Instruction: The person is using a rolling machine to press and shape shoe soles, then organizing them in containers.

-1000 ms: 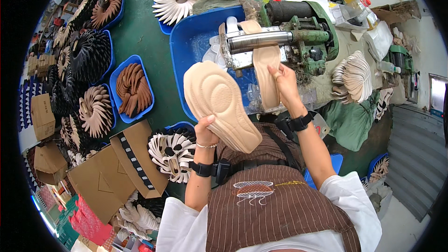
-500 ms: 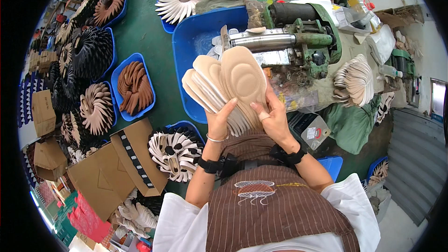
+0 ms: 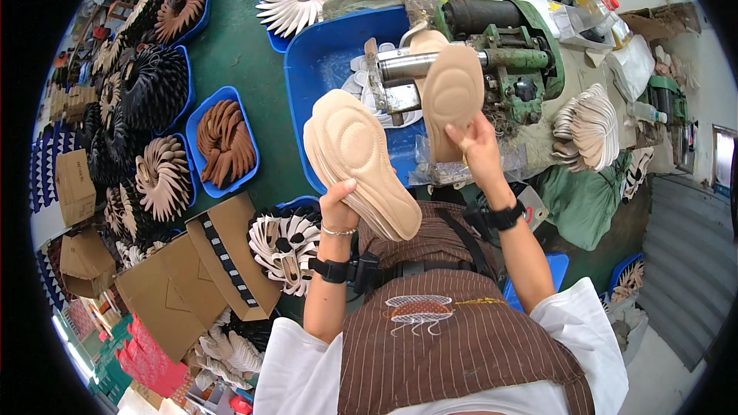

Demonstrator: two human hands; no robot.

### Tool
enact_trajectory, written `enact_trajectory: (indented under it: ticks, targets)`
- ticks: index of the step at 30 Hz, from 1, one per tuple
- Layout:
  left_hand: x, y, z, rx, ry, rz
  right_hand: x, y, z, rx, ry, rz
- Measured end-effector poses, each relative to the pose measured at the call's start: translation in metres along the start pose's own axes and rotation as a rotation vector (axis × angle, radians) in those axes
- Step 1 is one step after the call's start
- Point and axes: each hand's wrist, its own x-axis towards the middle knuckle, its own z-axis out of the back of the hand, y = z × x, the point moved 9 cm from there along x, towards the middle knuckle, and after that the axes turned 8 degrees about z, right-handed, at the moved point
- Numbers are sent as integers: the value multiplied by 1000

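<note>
My left hand [image 3: 339, 206] is closed around the lower part of a stack of beige padded insoles [image 3: 355, 150], held tilted in front of my apron. In my right hand [image 3: 480, 147] is a single beige insole [image 3: 453, 91], gripped near its narrow end and raised beside the metal rollers of a green machine [image 3: 503, 61]. Another beige insole [image 3: 427, 42] lies across the rollers, partly hidden behind the one I hold. Beyond the rollers, white cut pieces [image 3: 355, 81] lie in a large blue tub [image 3: 323, 50].
A fanned pile of beige insoles [image 3: 590, 127] rests on the bench right of the machine. Blue baskets of brown insoles [image 3: 223, 142] and white insoles [image 3: 283, 242] stand on the green floor at left, near an open cardboard box [image 3: 231, 253]. A green cloth [image 3: 580, 204] hangs at right.
My hands have moved apart. The right has lifted one insole away toward the machine, while the left keeps the rest of the stack, now squared together. An insole now lies across the rollers.
</note>
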Motion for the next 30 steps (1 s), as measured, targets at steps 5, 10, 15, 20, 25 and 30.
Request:
enact_trajectory:
  ticks: [5, 10, 15, 20, 25, 30]
  targets:
    - [-1, 17, 27, -19, -148, -6, -31, -43, 11, 77, -68, -288]
    - [1, 16, 7, 166, -186, 2, 2, -16, -20, 67, -1, -297]
    - [5, 3, -6, 377, -369, -166, -50, -2, -69, -47, 205, -103]
    - [8, 3, 2, 279, -410, -216, -57, -13, -33, 29, 12, -104]
    - [10, 16, 18, 136, -309, -99, -13, -40, 28, -26, -243, -223]
    - [13, 21, 3, 225, -331, -58, -32, -21, -43, -91, 24, -181]
